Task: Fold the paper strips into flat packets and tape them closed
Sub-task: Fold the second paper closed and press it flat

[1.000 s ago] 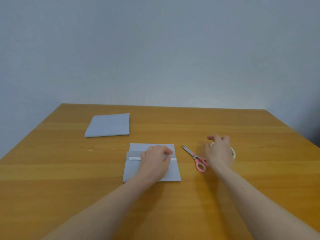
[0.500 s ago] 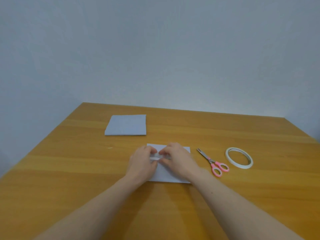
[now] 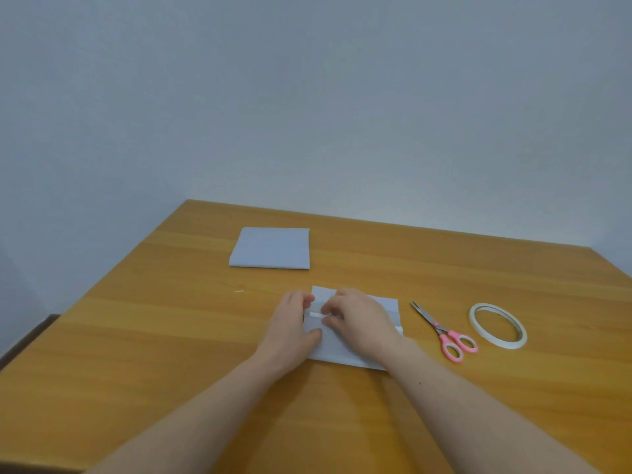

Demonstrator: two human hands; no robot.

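Observation:
A folded white paper packet (image 3: 352,350) lies flat on the wooden table (image 3: 171,336) in front of me. A short white tape strip (image 3: 316,315) runs across its seam. My left hand (image 3: 290,326) rests on the packet's left edge, thumb on the paper, holding it down. My right hand (image 3: 362,319) lies over the packet's middle, with its curled index finger and thumb pinching the tape strip against the paper. A second folded packet (image 3: 270,248) sits farther back on the left, apart from both hands.
Pink-handled scissors (image 3: 444,331) lie just right of the packet, blades pointing away. A roll of white tape (image 3: 497,325) lies flat beyond them. The table's left edge (image 3: 113,268) runs close to a pale wall.
My right hand left the tape roll and came to the packet, joining the left hand at the tape strip. The view has shifted left, so everything sits further right.

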